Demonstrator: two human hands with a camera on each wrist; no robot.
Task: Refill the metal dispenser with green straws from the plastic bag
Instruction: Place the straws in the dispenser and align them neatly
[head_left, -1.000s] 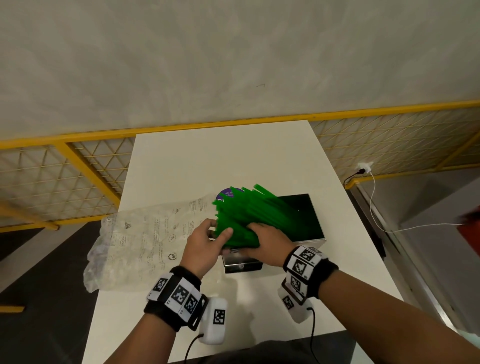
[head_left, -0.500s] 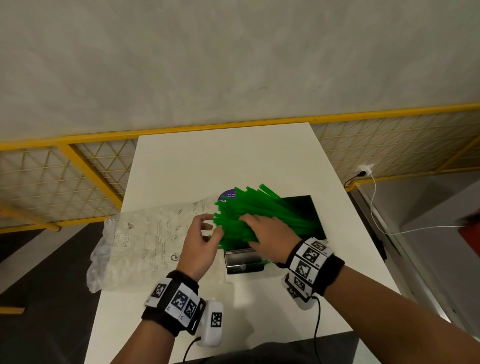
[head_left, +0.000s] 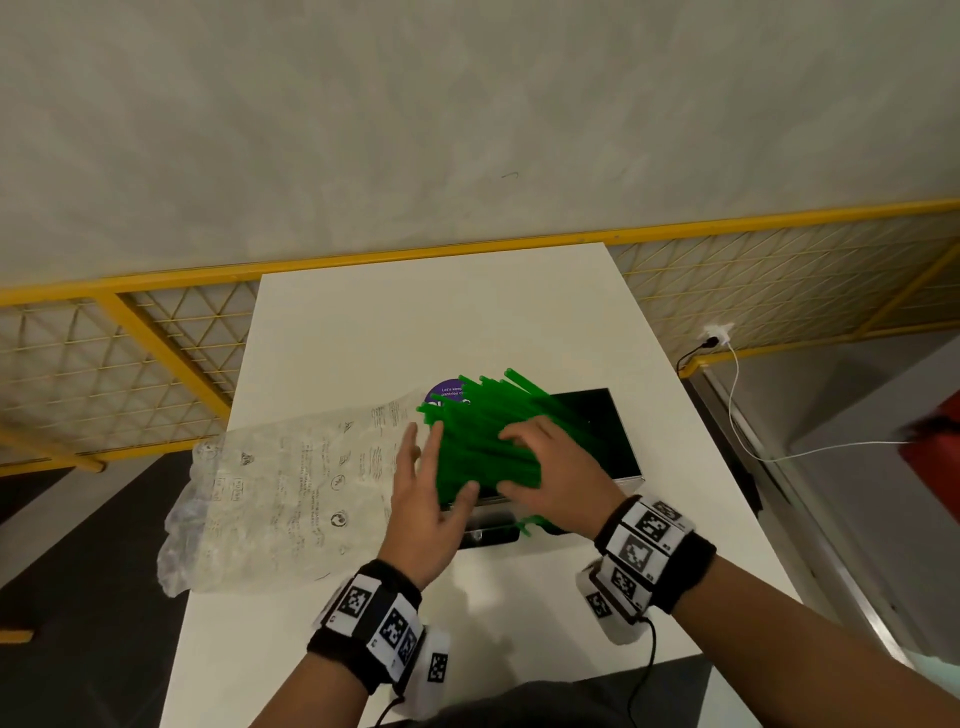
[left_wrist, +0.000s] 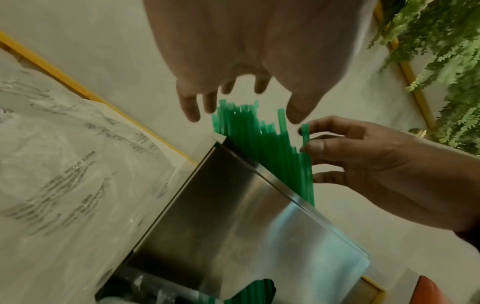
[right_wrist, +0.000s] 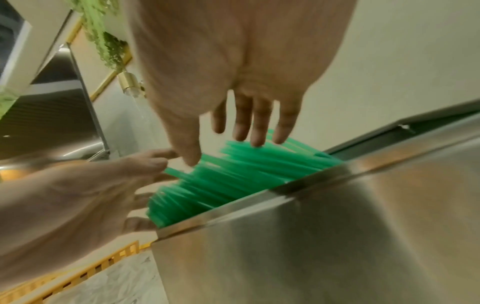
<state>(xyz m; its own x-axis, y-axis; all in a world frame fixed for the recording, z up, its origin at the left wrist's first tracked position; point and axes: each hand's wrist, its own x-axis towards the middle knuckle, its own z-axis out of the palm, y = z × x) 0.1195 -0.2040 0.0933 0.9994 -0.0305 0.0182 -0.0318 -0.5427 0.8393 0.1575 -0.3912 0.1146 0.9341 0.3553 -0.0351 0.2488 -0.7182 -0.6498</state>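
Observation:
A loose bundle of green straws (head_left: 488, 441) lies slanted over the open metal dispenser (head_left: 626, 457) on the white table (head_left: 415, 322). My left hand (head_left: 434, 457) is open, its straight fingers flat against the straws' left ends. My right hand (head_left: 511, 462) rests spread on top of the bundle. The clear printed plastic bag (head_left: 291, 493) lies crumpled to the left. In the left wrist view my left hand (left_wrist: 244, 111) hovers at the straws (left_wrist: 259, 144) above the dispenser (left_wrist: 221, 205). In the right wrist view my right hand (right_wrist: 226, 148) touches the straws (right_wrist: 233, 179) inside the dispenser (right_wrist: 337, 226).
A yellow mesh railing (head_left: 156, 364) runs behind and left of the table. At the right, a white cable (head_left: 737, 415) hangs from a plug, and a red object (head_left: 935, 447) sits at the frame edge. A few straw ends (head_left: 524, 525) poke out at the dispenser's near side.
My left hand has let go of the straws' ends and now lies flat against them. My right hand has slid from the near side up onto the bundle.

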